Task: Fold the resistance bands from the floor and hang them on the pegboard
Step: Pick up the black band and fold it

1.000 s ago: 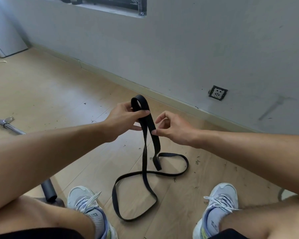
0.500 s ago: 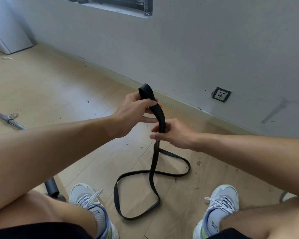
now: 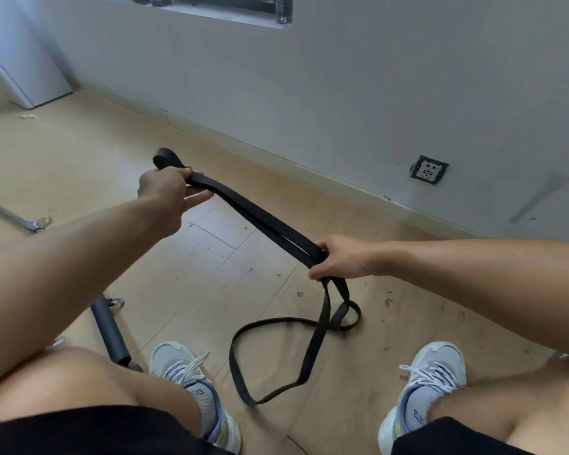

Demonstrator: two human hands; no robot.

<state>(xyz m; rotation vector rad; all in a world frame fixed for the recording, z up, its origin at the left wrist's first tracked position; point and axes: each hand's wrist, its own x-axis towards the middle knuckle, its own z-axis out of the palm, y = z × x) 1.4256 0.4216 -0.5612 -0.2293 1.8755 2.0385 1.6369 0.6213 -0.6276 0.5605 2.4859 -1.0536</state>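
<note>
Resistance band (image 3: 263, 221), black: doubled length gripped in curled fingers of left hand (image 3: 163, 195) and right hand (image 3: 337, 257), stretched between them; remainder trailing in loops on wooden floor (image 3: 79, 165) between two sneakers.

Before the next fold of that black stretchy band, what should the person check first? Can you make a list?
1. Left hand grips the looped end of the black resistance band: ok.
2. Right hand grips the doubled strands lower down: ok.
3. The two strands between the hands lie flat together: ok, though a thin gap shows near the right hand.
4. Loose tail is free of knots: not ok, it crosses itself on the wooden floor.
5. Tail is clear of the shoes: ok, it lies between the left shoe and the right shoe.
6. Pegboard within reach: cannot tell, none is in view.
</note>
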